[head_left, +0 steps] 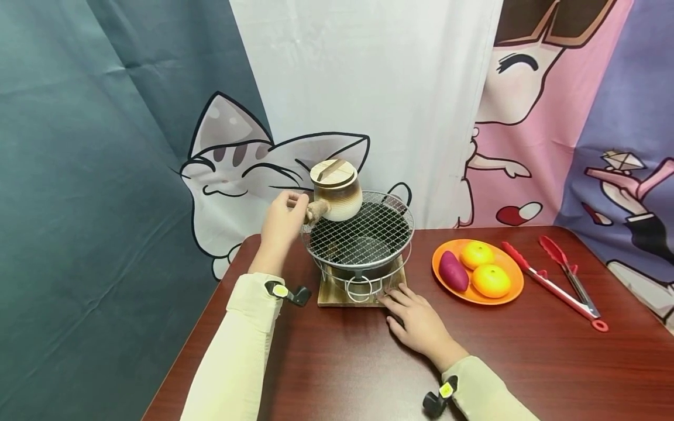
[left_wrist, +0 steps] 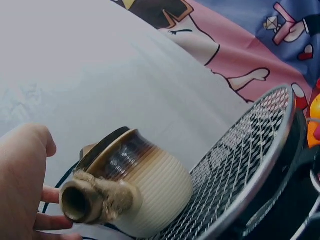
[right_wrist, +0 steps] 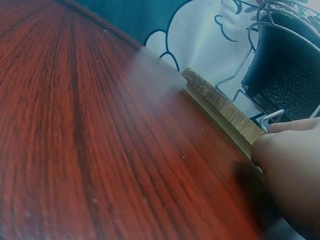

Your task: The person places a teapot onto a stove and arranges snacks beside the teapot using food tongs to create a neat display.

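A small ceramic teapot (head_left: 338, 199), cream below and brown above, has a wooden lid (head_left: 333, 173) and a hollow side handle (left_wrist: 82, 200) wrapped in rope. It sits toward the back left of a round wire mesh grill (head_left: 363, 240). My left hand (head_left: 284, 219) is at the handle; the left wrist view shows its thumb apart from the handle and its fingers behind it. Under the dark stove bowl (right_wrist: 285, 65) lies a wooden board (head_left: 337, 295). My right hand (head_left: 421, 324) rests at the board's front right corner, fingers spread.
Right of the stove, an orange plate (head_left: 441, 280) holds a purple sweet potato (head_left: 453, 271) and two oranges (head_left: 491, 280). Red-tipped metal tongs (head_left: 563, 286) lie farther right on the brown table (head_left: 337, 362). A printed curtain (head_left: 400, 88) hangs behind.
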Motion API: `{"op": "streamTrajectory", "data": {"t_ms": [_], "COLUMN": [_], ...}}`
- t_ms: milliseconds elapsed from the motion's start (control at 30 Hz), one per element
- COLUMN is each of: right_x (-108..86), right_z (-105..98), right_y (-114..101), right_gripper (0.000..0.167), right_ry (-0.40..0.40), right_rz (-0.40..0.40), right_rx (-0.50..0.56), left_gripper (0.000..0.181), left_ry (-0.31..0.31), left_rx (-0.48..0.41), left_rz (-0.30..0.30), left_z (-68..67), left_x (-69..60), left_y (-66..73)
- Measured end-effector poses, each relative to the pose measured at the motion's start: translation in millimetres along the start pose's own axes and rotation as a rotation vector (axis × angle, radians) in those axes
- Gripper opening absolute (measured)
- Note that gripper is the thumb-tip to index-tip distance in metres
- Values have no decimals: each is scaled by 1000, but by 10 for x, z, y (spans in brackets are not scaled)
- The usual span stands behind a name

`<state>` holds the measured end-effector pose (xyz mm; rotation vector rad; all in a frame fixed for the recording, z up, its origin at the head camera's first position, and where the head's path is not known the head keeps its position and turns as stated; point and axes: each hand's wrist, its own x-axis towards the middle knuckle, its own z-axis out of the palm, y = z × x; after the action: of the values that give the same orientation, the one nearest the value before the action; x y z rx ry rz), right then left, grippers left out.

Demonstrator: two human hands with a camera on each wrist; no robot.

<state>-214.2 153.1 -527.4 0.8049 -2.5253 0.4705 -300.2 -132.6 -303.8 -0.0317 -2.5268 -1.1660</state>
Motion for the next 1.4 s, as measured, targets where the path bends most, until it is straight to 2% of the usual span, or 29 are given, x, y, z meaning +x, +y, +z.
{"op": "streamTrajectory", "data": {"t_ms": [200,400,533,700,800,1033,1233,1400], "right_x": [-2,-1,-2,-5,-3,1,-10,-7], "right_z": [10,2,-2,3,8,36,37,26], "right_y": [3,1,4,11,10,13,20,10], "right_gripper": [46,46,46,47,47,46,47,47], "right_ry": [0,-7,-5,-11,-9,17,37,27], "right_rz": [2,3,0,5,8,-16,-22,-11], "right_rx": [2,6,13,23,23,21,23,19], "left_gripper": [36,31,29,25,24,19,12,7], "left_ry": [98,148,176,217,203,104,54,63], "left_rx": [-22,-79,-83,-84,-77,-24,50,113], "left_rz": [27,85,102,88,67,49,64,104], "left_z": [-78,-99,-65,29,116,367,585,801], "left_x": [-114,-259,-359,-464,-527,-717,-913,-1100], "left_y": [-124,-309,-472,-673,-778,-1011,-1089,-1132]}}
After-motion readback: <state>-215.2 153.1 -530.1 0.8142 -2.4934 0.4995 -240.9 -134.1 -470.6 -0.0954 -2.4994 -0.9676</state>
